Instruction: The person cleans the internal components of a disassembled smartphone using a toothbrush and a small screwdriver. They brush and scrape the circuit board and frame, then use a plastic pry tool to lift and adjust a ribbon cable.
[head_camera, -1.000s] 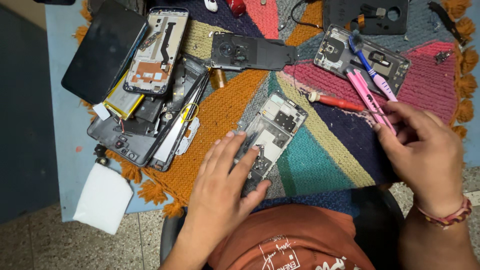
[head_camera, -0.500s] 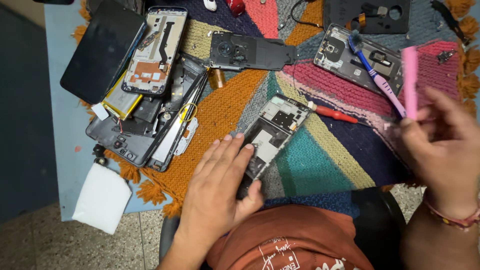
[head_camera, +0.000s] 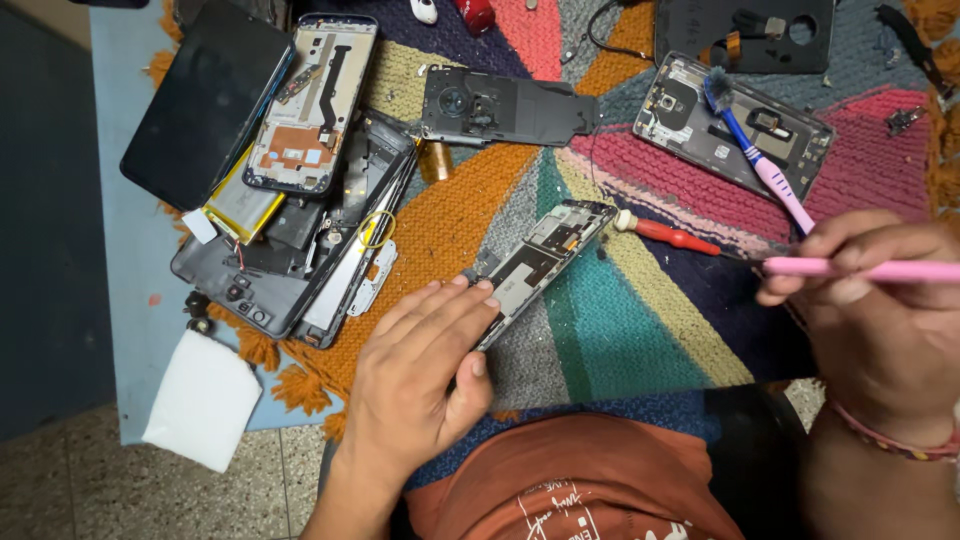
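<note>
a: what do i have on the left side?

b: i see a white folded cloth (head_camera: 203, 398) hanging over the edge of the pale blue table (head_camera: 118, 260). above it lies a black phone screen (head_camera: 205, 100), glass up, and just beside that an opened phone frame (head_camera: 312, 102) with an orange patch and a black ribbon strip. a yellow battery pack (head_camera: 235, 207) pokes out from under them, on top of a dark heap of phone shells (head_camera: 300, 270). any writing there is too small for me to tell

a: and the hands?

b: my left hand (head_camera: 420, 385) lies flat, fingers stretched out and not closed, pressing down the near end of the stripped phone chassis (head_camera: 535, 262). the chassis rests tilted on the striped woven mat (head_camera: 620, 330), near the middle, inner side up, grey metal with dark cut-outs and small boards showing

a: further right?

b: a red-handled screwdriver (head_camera: 668, 236) lies just beside the chassis's far end. above it i see a black camera cover plate (head_camera: 505, 107), then another opened phone (head_camera: 735, 125) with a blue and pink toothbrush (head_camera: 757, 160) across it. my right hand (head_camera: 880, 320) is closed round a pink tool (head_camera: 865, 269), pinched between thumb and fingers, lying level and aimed left toward the screwdriver, apart from the chassis
</note>
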